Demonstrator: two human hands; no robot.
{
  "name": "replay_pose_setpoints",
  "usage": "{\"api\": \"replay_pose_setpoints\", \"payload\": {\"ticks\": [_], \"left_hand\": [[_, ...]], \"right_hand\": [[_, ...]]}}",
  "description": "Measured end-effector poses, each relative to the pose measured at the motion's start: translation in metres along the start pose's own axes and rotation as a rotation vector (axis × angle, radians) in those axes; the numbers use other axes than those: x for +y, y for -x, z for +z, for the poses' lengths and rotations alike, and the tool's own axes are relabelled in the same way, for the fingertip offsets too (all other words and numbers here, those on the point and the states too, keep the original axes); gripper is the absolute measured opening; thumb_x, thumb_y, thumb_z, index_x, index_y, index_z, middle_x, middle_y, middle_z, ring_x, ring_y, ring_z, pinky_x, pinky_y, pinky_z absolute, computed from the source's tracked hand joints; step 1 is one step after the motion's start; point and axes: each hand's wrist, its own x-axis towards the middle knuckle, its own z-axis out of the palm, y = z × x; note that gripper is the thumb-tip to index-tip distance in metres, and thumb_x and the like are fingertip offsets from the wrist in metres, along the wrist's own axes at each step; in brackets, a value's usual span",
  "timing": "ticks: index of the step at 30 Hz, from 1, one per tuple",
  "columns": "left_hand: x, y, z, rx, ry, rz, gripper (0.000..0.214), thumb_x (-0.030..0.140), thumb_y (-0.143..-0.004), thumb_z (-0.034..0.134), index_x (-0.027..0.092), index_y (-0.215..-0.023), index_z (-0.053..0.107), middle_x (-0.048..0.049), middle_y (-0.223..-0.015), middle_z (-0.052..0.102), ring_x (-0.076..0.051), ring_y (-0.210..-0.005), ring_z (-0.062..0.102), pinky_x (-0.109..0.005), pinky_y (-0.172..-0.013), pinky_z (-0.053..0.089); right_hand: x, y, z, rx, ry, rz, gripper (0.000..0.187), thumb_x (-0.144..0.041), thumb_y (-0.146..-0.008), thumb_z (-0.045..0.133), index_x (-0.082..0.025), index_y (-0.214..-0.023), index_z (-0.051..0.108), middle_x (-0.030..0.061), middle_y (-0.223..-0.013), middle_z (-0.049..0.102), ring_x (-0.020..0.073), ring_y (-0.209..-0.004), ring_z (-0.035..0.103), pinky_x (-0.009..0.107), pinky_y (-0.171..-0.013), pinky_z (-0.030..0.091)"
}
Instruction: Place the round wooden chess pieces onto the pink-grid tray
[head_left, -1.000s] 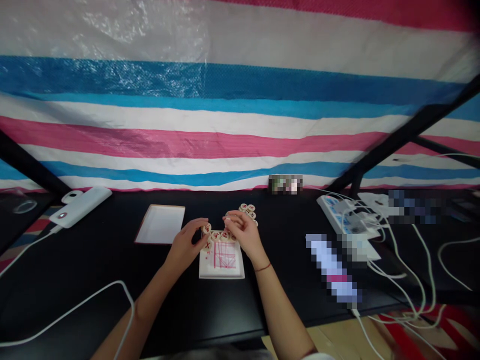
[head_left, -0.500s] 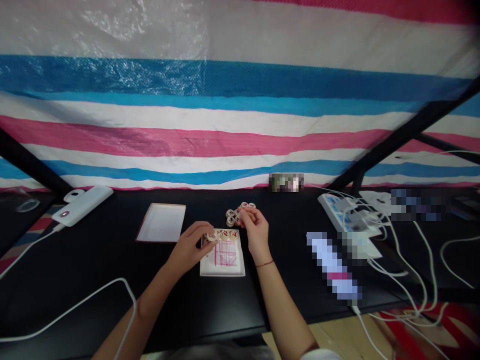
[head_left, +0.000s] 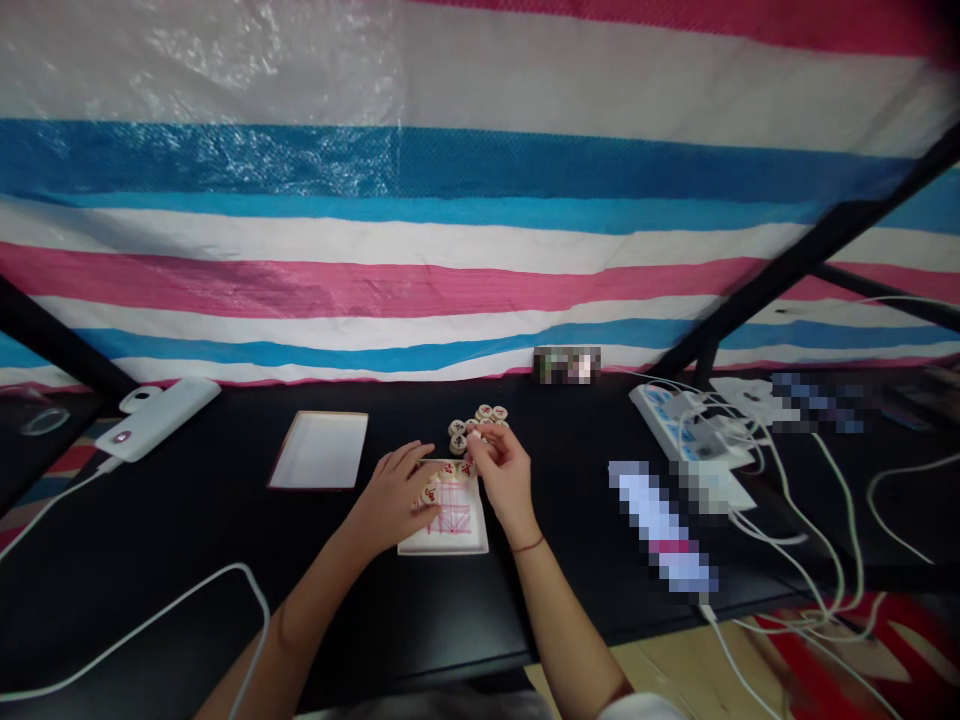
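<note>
A shallow white box [head_left: 442,547] with a red-lined grid on its floor lies in front of me. Round Chinese chess pieces [head_left: 466,468] with red characters line its far edge. My left hand [head_left: 397,495] reaches over the box's left side, thumb and fingers around a red-marked chess piece [head_left: 430,495]. Beyond the box's far right corner, my right hand [head_left: 504,472] is pinched on another chess piece [head_left: 474,431], its face turned from view. Just past those fingers sits a cluster of loose chess pieces [head_left: 457,443], partly hidden by the hand.
A white box lid [head_left: 319,450] lies on the black table [head_left: 442,625] to the left. Further left is a white power bank [head_left: 159,420] with a cable. At right are a blurred-out phone [head_left: 664,525] and a power strip [head_left: 660,412] with tangled white cables.
My left hand has brought its chess piece slightly nearer to me, from the box's far row to over the grid. My right hand has drawn back a little from the cluster.
</note>
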Motion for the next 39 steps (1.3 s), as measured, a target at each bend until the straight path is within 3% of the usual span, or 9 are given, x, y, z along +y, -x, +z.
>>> {"api": "replay_pose_setpoints", "payload": {"ticks": [6, 9, 13, 17, 26, 32, 36, 39], "left_hand": [[-0.008, 0.000, 0.009, -0.019, 0.127, -0.010, 0.044, 0.024, -0.085, 0.060, 0.018, -0.128, 0.052, -0.0128, -0.132, 0.055, -0.028, -0.126, 0.048, -0.048, -0.107, 0.040], [-0.009, 0.002, 0.009, 0.005, 0.187, 0.002, 0.046, 0.025, -0.082, 0.063, 0.019, -0.127, 0.052, -0.0124, -0.131, 0.056, -0.028, -0.127, 0.047, -0.048, -0.108, 0.040], [-0.012, 0.005, 0.004, -0.016, 0.251, -0.005, 0.055, 0.020, -0.077, 0.065, 0.018, -0.130, 0.049, -0.0136, -0.132, 0.053, -0.028, -0.129, 0.044, -0.049, -0.110, 0.038], [-0.016, 0.007, 0.001, -0.029, 0.259, -0.059, 0.058, 0.012, -0.076, 0.059, 0.018, -0.132, 0.047, -0.0127, -0.131, 0.053, -0.027, -0.126, 0.046, -0.048, -0.109, 0.039], [-0.021, 0.009, 0.002, -0.040, 0.183, -0.127, 0.057, 0.017, -0.074, 0.062, 0.016, -0.130, 0.049, -0.0136, -0.128, 0.054, -0.029, -0.121, 0.049, -0.047, -0.106, 0.042], [-0.027, 0.011, 0.004, 0.029, 0.151, -0.138, 0.052, 0.025, -0.078, 0.064, 0.017, -0.127, 0.049, -0.0134, -0.123, 0.056, -0.028, -0.117, 0.053, -0.047, -0.101, 0.044], [-0.029, 0.012, 0.004, 0.052, 0.151, -0.168, 0.048, 0.027, -0.080, 0.064, 0.017, -0.125, 0.050, -0.0126, -0.120, 0.058, -0.028, -0.113, 0.054, -0.046, -0.098, 0.045], [-0.027, 0.012, 0.001, 0.039, 0.137, -0.188, 0.048, 0.028, -0.079, 0.064, 0.017, -0.124, 0.052, -0.0124, -0.118, 0.058, -0.028, -0.111, 0.055, -0.044, -0.097, 0.046]], "right_hand": [[-0.013, 0.041, -0.006, -0.232, 0.431, -0.278, 0.014, -0.026, -0.085, 0.060, -0.022, -0.097, 0.066, 0.0091, -0.109, 0.061, 0.0198, -0.091, 0.062, 0.033, -0.080, 0.054], [-0.016, 0.047, -0.006, -0.378, 0.540, -0.382, 0.020, -0.017, -0.087, 0.054, -0.023, -0.100, 0.067, 0.0090, -0.108, 0.060, 0.0207, -0.101, 0.060, 0.036, -0.091, 0.051], [-0.008, 0.047, -0.002, -0.513, 0.647, -0.466, 0.029, -0.009, -0.086, 0.050, -0.024, -0.107, 0.065, 0.0082, -0.110, 0.062, 0.0210, -0.105, 0.059, 0.037, -0.094, 0.050], [0.002, 0.048, 0.001, -0.493, 0.718, -0.507, 0.026, -0.009, -0.085, 0.051, -0.022, -0.104, 0.064, 0.0091, -0.109, 0.063, 0.0227, -0.104, 0.059, 0.039, -0.092, 0.050], [0.001, 0.043, 0.006, -0.509, 0.906, -0.457, 0.008, -0.014, -0.087, 0.054, -0.021, -0.088, 0.059, 0.0057, -0.086, 0.061, 0.0210, -0.080, 0.058, 0.032, -0.073, 0.049], [0.006, 0.039, 0.012, -0.543, 0.890, -0.481, 0.008, -0.014, -0.088, 0.054, -0.020, -0.087, 0.059, 0.0048, -0.084, 0.060, 0.0197, -0.079, 0.057, 0.030, -0.072, 0.047], [-0.004, 0.031, 0.009, -0.590, 0.843, -0.526, 0.007, -0.017, -0.087, 0.056, -0.021, -0.092, 0.060, 0.0052, -0.088, 0.062, 0.0205, -0.084, 0.058, 0.031, -0.076, 0.047], [-0.014, 0.005, -0.002, -0.481, 0.815, -0.528, 0.012, -0.021, -0.089, 0.053, -0.022, -0.097, 0.061, 0.0062, -0.094, 0.065, 0.0205, -0.089, 0.060, 0.030, -0.080, 0.047]]}}
